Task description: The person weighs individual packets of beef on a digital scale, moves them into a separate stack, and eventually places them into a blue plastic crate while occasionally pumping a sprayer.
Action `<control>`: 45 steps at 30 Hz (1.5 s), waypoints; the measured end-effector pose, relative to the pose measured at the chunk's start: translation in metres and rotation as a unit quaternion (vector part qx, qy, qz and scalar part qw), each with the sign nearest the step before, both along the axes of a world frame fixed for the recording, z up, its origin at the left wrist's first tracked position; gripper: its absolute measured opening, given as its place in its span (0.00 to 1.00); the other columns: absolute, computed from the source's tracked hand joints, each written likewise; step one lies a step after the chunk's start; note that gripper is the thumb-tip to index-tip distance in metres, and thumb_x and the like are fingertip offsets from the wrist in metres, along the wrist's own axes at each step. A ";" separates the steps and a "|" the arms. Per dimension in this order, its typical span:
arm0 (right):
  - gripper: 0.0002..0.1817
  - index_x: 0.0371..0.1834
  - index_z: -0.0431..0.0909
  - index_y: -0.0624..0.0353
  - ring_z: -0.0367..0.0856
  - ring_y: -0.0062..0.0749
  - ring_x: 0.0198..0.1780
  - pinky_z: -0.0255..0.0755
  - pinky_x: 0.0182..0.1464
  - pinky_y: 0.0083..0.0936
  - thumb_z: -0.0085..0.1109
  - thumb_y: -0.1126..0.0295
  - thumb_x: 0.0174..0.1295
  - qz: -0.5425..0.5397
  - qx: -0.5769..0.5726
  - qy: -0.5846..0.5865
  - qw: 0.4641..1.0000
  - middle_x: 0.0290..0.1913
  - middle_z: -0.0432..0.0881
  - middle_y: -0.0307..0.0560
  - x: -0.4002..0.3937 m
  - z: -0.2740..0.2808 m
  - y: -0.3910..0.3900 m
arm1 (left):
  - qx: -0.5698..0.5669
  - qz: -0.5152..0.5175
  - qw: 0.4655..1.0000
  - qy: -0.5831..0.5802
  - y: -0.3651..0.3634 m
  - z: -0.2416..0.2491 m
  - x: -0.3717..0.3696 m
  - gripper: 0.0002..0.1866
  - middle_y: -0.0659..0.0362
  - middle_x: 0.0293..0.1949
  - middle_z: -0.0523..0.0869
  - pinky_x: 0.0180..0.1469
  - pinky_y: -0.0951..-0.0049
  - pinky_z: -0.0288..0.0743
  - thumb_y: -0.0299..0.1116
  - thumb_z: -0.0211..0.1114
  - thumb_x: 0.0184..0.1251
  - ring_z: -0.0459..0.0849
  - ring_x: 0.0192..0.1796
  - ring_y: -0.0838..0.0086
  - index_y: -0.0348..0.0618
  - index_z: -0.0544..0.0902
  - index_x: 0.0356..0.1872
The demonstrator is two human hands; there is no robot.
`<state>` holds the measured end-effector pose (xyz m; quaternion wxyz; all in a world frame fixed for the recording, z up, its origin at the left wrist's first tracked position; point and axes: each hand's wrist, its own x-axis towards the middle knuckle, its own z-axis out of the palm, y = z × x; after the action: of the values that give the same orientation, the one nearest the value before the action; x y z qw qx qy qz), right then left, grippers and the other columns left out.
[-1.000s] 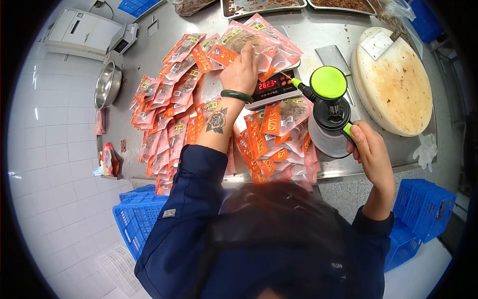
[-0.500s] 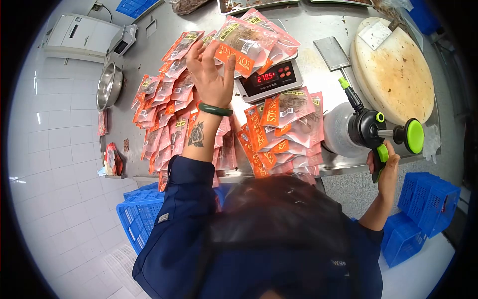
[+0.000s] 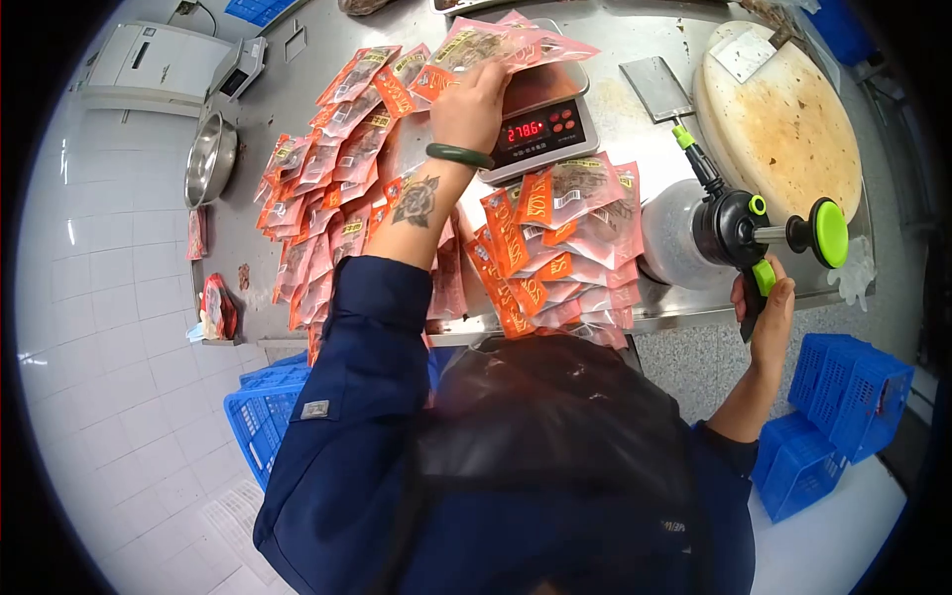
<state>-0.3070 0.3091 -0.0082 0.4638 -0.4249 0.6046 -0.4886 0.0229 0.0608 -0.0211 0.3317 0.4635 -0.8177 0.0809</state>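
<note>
My left hand (image 3: pixel 470 111) has its fingers closed on the near edge of a pink-and-orange food packet (image 3: pixel 488 45) lying over the digital scale (image 3: pixel 543 149). Another packet lies partly beneath it, and the red display reads about 278.6. Wrapped round the black handle of a pump sprayer (image 3: pixel 732 233) is my right hand (image 3: pixel 772 322); the sprayer has a clear bottle and a green pump knob, and it stands upright at the table's near right. A pile of packets (image 3: pixel 332 178) spreads left of my left hand. More packets (image 3: pixel 570 243) are stacked in front of the scale.
A round cutting board (image 3: pixel 783 129) with a cleaver (image 3: pixel 744 58) on it takes up the right side. Left of the board lies a flat metal blade (image 3: pixel 656 87). A steel bowl (image 3: pixel 211 159) sits at the left edge. Blue crates (image 3: pixel 848 397) stand on the floor.
My left hand has moved from above the left pile to the packets on the scale, its open fingers now closed on one. The packet has shifted and turned. My right hand stays on the sprayer.
</note>
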 end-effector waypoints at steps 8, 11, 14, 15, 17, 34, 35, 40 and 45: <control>0.47 0.57 0.66 0.65 0.65 0.17 0.19 0.56 0.20 0.13 0.33 0.27 0.59 -0.142 0.021 -0.006 0.990 0.23 0.72 0.42 0.000 -0.018 0.008 | 0.368 -0.380 0.849 -0.011 0.110 0.009 0.029 0.22 0.54 0.58 0.75 0.46 0.64 0.78 0.44 0.64 0.62 0.82 0.50 0.61 0.48 0.73 0.55; 0.48 0.57 0.67 0.64 0.65 0.17 0.19 0.57 0.20 0.12 0.32 0.25 0.58 -0.114 0.029 0.003 0.993 0.23 0.72 0.42 -0.003 -0.014 0.008 | 0.415 -0.247 0.860 0.161 0.053 0.004 0.062 0.21 0.56 0.49 0.80 0.46 0.71 0.77 0.37 0.70 0.58 0.83 0.44 0.70 0.42 0.77 0.52; 0.48 0.55 0.67 0.64 0.64 0.17 0.18 0.57 0.19 0.12 0.32 0.25 0.57 -0.151 0.039 0.004 0.988 0.22 0.72 0.41 -0.003 -0.014 0.010 | 0.230 0.078 0.962 0.124 -0.046 -0.041 0.123 0.21 0.53 0.44 0.80 0.46 0.67 0.76 0.40 0.69 0.57 0.81 0.44 0.66 0.43 0.78 0.49; 0.48 0.54 0.68 0.64 0.64 0.17 0.17 0.57 0.19 0.12 0.32 0.25 0.58 -0.109 0.036 0.006 0.993 0.22 0.71 0.41 -0.007 -0.012 0.010 | 0.155 0.162 0.974 0.029 -0.074 -0.067 0.143 0.25 0.52 0.45 0.80 0.49 0.64 0.75 0.44 0.69 0.55 0.81 0.45 0.63 0.45 0.77 0.52; 0.46 0.50 0.69 0.64 0.64 0.19 0.16 0.57 0.18 0.13 0.31 0.25 0.58 -0.084 0.031 0.018 0.996 0.20 0.70 0.41 -0.004 -0.008 0.008 | 0.218 0.251 0.939 -0.090 -0.099 -0.086 0.151 0.32 0.50 0.51 0.75 0.54 0.59 0.72 0.52 0.66 0.55 0.77 0.52 0.56 0.55 0.71 0.61; 0.45 0.47 0.70 0.61 0.68 0.20 0.19 0.58 0.20 0.14 0.35 0.24 0.56 -0.063 0.084 -0.023 0.994 0.21 0.73 0.42 -0.016 -0.009 0.014 | 0.162 0.085 0.982 0.047 -0.111 0.065 0.065 0.16 0.50 0.40 0.85 0.43 0.56 0.76 0.40 0.50 0.68 0.83 0.41 0.52 0.55 0.78 0.54; 0.45 0.48 0.70 0.61 0.67 0.19 0.19 0.58 0.20 0.14 0.35 0.25 0.56 -0.043 0.088 -0.018 0.995 0.21 0.73 0.42 -0.017 -0.009 0.014 | 0.166 0.062 0.984 0.005 -0.096 0.063 0.044 0.15 0.51 0.39 0.85 0.42 0.56 0.76 0.40 0.51 0.67 0.84 0.40 0.53 0.56 0.78 0.52; 0.31 0.50 0.69 0.63 0.64 0.16 0.20 0.55 0.21 0.14 0.34 0.43 0.70 0.011 0.022 -0.047 0.999 0.25 0.74 0.43 -0.009 0.000 0.006 | 0.218 0.008 0.973 -0.077 -0.053 0.017 -0.034 0.14 0.51 0.37 0.86 0.40 0.56 0.77 0.39 0.53 0.65 0.84 0.38 0.55 0.52 0.80 0.48; 0.21 0.40 0.71 0.61 0.63 0.14 0.20 0.56 0.22 0.13 0.34 0.53 0.74 0.078 0.074 0.053 0.993 0.24 0.72 0.37 0.008 0.043 -0.036 | 0.223 0.042 0.973 -0.030 -0.046 0.017 -0.055 0.18 0.50 0.38 0.85 0.43 0.57 0.75 0.49 0.45 0.71 0.83 0.40 0.52 0.56 0.80 0.49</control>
<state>-0.2990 0.2731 0.0351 0.4981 -0.4603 0.6281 -0.3815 -0.0319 0.0153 -0.0038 0.1918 0.5572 -0.8043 -0.0761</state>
